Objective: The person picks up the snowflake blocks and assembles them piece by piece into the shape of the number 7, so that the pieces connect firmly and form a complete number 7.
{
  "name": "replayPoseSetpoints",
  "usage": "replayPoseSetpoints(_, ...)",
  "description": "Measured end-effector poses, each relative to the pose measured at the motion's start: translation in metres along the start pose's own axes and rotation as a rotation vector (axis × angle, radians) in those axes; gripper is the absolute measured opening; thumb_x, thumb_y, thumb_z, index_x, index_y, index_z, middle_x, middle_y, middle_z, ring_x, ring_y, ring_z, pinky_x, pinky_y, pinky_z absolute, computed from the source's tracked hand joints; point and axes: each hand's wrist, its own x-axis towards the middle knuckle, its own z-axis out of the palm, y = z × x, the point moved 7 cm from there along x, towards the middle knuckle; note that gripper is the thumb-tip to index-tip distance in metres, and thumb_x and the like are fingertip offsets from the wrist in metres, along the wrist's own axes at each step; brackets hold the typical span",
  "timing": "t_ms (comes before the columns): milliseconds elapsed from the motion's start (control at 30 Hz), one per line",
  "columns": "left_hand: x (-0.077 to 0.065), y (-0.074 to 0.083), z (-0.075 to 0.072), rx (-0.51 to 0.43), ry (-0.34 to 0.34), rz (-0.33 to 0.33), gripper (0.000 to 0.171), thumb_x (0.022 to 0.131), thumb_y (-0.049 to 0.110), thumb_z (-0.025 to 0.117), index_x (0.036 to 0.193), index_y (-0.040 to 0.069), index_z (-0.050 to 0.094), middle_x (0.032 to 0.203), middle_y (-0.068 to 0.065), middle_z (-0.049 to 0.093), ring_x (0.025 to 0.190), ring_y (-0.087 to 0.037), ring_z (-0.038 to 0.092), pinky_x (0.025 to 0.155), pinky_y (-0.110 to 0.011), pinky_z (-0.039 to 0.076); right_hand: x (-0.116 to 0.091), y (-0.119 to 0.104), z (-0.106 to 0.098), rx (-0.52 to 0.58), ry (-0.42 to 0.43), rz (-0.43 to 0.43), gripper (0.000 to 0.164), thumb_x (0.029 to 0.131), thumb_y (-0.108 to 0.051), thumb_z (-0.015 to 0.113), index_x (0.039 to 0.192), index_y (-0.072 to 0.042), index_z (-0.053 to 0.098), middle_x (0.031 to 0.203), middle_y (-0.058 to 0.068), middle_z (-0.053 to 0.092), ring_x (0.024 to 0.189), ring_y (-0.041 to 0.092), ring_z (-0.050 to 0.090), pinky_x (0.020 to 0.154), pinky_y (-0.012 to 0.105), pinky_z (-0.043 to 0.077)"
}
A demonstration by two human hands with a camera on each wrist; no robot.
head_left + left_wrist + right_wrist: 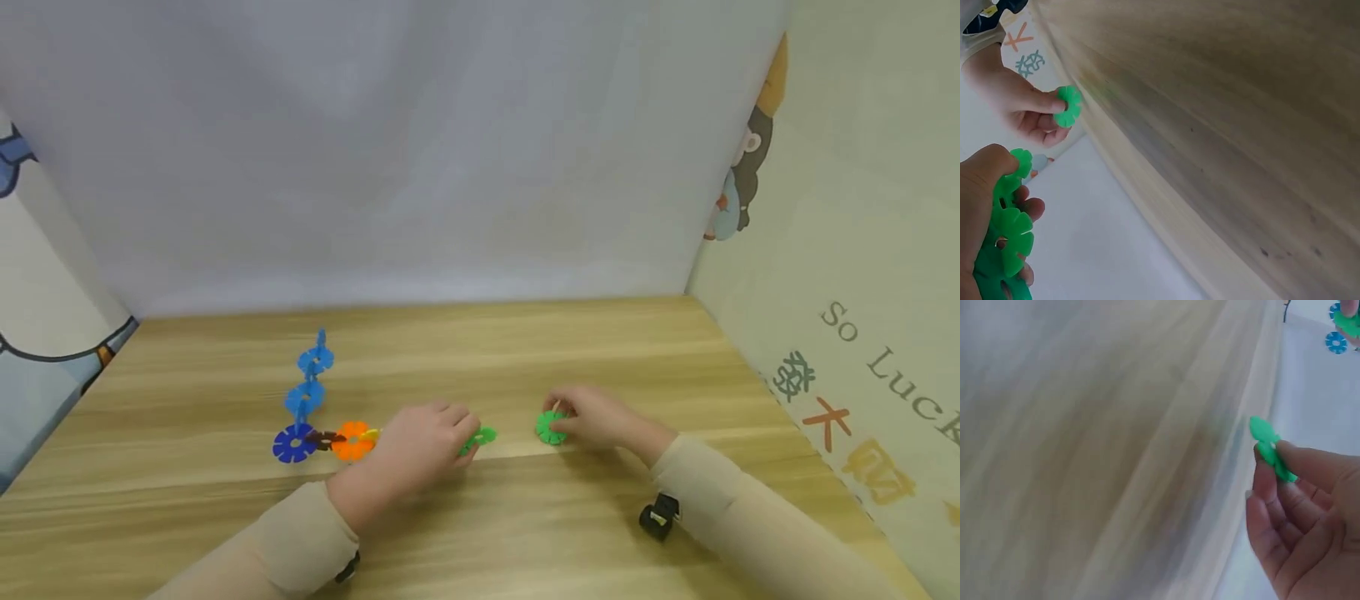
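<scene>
Between thumb and fingers my right hand [596,421] pinches a green snowflake disc [551,427] with a slotted rim, held upright over the table. The right wrist view shows this disc [1266,447] nearly edge-on at the fingertips. To its left, my left hand [420,446] grips several joined green discs [1013,240], the end one [487,435] sticking out past its fingers. A gap separates the two hands' discs. On the left hand's other side run a yellow disc [372,434], an orange disc [352,442], a brown disc [325,440] and a dark blue disc [293,443]. The left hand hides the stretch beyond yellow.
From the dark blue disc, several linked light blue discs [305,398] stretch toward the back of the wooden table [525,533]. A pale cloth [412,167] hangs behind the table, and a printed panel [840,250] borders its right side.
</scene>
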Motion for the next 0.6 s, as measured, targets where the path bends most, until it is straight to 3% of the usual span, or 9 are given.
replayPoseSetpoints(100,0.001,-0.003,-0.001,0.004,0.005,-0.003,0.018,0.078,0.026,0.07,0.077,0.011,0.059,0.07,0.005,0.056,0.057,-0.01,0.05,0.044,-0.02,0.041,0.001,-0.01,0.001,0.199,-0.011,-0.031,0.014,0.087,-0.007,0.064,0.099,0.001,0.062,0.077,0.002,0.065,0.069,0.012,0.06,0.063,0.028,0.051)
replayPoseSetpoints(233,0.005,-0.002,-0.001,-0.013,-0.015,-0.033,0.021,0.08,0.026,0.068,0.074,0.011,0.054,0.067,0.004,0.049,0.052,-0.008,0.043,0.041,-0.018,0.036,-0.006,-0.022,0.003,0.414,-0.014,-0.006,0.027,0.092,-0.013,0.059,0.111,0.006,0.06,0.078,0.005,0.068,0.066,0.018,0.063,0.063,0.032,0.055)
replayPoseSetpoints(433,0.006,-0.004,0.002,0.004,-0.064,-0.069,0.028,0.079,0.031,0.071,0.072,0.012,0.051,0.067,0.004,0.044,0.052,-0.008,0.041,0.04,-0.018,0.034,-0.006,-0.039,0.006,0.627,-0.001,0.033,0.035,0.093,-0.014,0.058,0.12,0.008,0.057,0.084,0.009,0.069,0.065,0.015,0.062,0.069,0.037,0.055)
replayPoseSetpoints(600,0.007,-0.001,0.001,0.018,-0.039,-0.044,0.031,0.078,0.034,0.072,0.071,0.012,0.051,0.068,0.004,0.046,0.052,-0.008,0.042,0.038,-0.018,0.035,-0.006,-0.038,0.01,0.738,0.01,0.08,0.038,0.092,-0.014,0.06,0.12,0.01,0.056,0.086,0.009,0.069,0.066,0.011,0.062,0.073,0.041,0.054)
